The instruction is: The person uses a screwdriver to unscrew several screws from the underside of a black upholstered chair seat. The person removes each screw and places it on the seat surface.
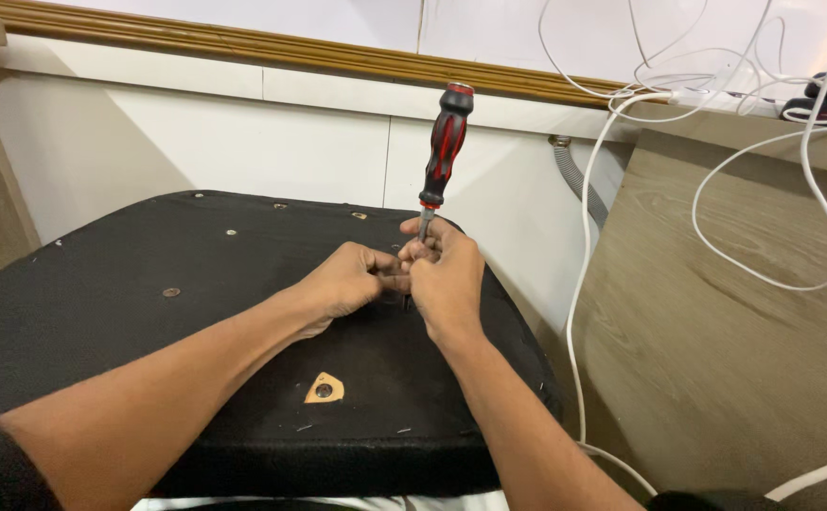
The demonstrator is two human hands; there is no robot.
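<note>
Your two arms come up from the bottom of the frame and meet in the middle, over a black pad (149,312) that fills the lower left. Both hands are bunched close together there. Your right hand (447,279) is curled and pinches the thin metal shaft of a screwdriver (444,151), whose red and black handle stands up tall and free above your fingers. Your left hand (347,279) is closed into a loose fist, fingertips pressed to something tiny right at the tip; I cannot tell what it is. Nobody is holding the handle, so the screwdriver could tip over or slide off, and the tip could poke your left fingers or rip the pad. A small part could drop and get lost. White wires (716,170) hang at the upper right, near the handle, and could snag it.
</note>
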